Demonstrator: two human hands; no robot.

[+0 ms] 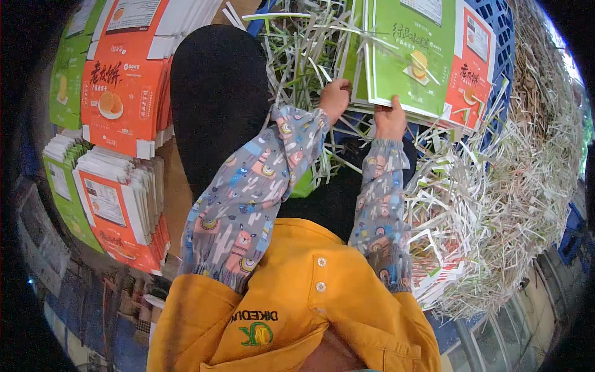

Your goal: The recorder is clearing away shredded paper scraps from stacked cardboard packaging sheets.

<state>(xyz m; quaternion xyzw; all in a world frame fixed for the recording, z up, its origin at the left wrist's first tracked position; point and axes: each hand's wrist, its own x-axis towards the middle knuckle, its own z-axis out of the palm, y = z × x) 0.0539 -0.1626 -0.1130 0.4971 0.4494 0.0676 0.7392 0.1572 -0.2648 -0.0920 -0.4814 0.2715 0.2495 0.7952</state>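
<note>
Left hand [335,96] is curled around the near left corner of a stack of flat green carton sheets [406,56], fingers tucked under the edge and thumb side up, so it's gripping the stack and not just resting on it. Right hand [390,119] has the bottom edge of the same stack pinched, thumb on top of the green print, the rest of the fingers hidden underneath. Both arms wear patterned grey sleeve covers [248,192] with little cartoon animals and cacti, coming up from a yellow jacket [310,310] at the bottom of the shot. The stack sits up top, a bit right of centre, tilted slightly, with a round food picture on its face. Just to its right, partly under it, are orange-red sheets [474,62] of the same kind, lying against a blue plastic crate [499,25]. All around and under the stack is a big mess of paper trimmings [496,204], thin white and green strips piled toward the right rim. Between the arms and to the left there's a dark rounded shape [217,99], can't tell what it is. Far left are more stacks of orange and green sheets [124,93], standing fanned out, well apart from both hands.
</note>
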